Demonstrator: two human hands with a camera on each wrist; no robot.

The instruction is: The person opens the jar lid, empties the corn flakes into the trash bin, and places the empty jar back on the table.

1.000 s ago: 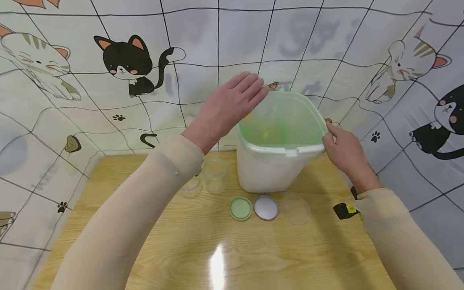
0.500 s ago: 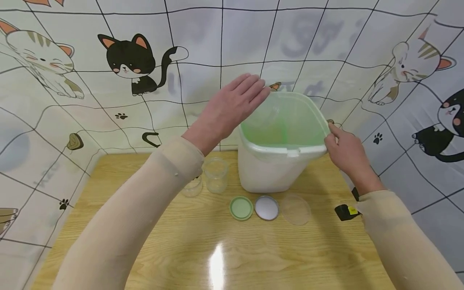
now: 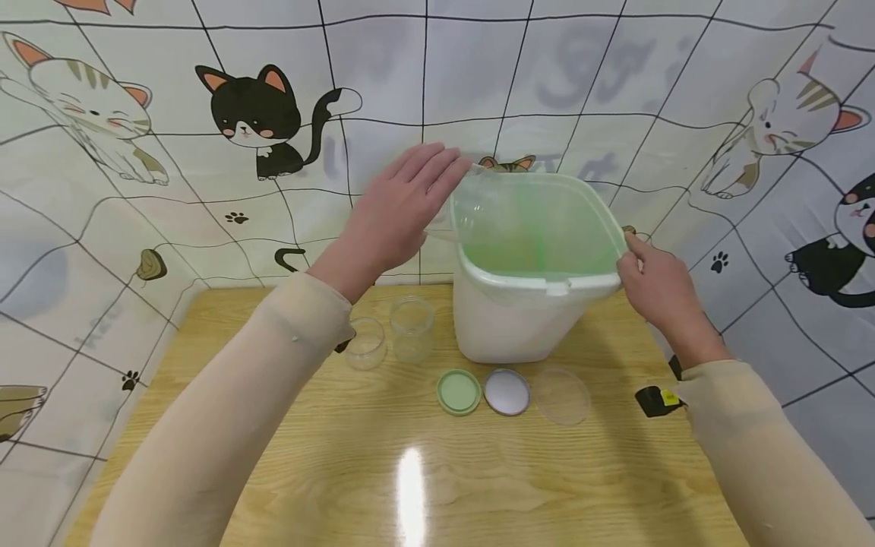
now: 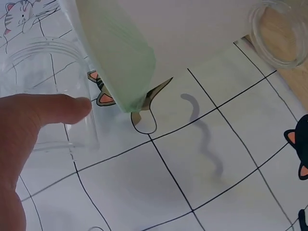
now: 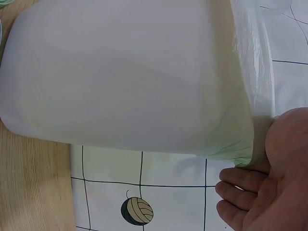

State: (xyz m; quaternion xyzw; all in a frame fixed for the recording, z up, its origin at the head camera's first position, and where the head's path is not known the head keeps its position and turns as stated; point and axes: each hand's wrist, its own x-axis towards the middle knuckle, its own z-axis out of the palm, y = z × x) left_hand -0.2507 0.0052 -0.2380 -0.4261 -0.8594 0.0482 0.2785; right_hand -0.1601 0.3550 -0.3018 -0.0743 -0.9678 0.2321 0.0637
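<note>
My left hand (image 3: 399,201) grips a clear jar (image 3: 473,203) beside the left rim of a white bin (image 3: 509,323) with a pale green liner (image 3: 570,228). In the left wrist view the thumb (image 4: 62,109) lies across the see-through jar, and I see nothing inside it. The jar's far side is hidden by my hand in the head view. On the bin's right rim, my right hand (image 3: 659,285) pinches the edge and liner between thumb and fingers. What lies at the bottom of the bin shows only as a blurred yellowish patch.
Two other clear jars (image 3: 412,327) stand left of the bin. In front of it lie a green lid (image 3: 459,392), a white lid (image 3: 507,392) and a clear disc (image 3: 562,396). A small black object (image 3: 656,401) sits near the right sleeve. A cat-print sheet hangs behind the wooden table.
My left hand has moved left with the jar, from over the bin's opening to its left rim. Yellow bits seen in the bin a second ago are no longer distinct. My right hand keeps its hold.
</note>
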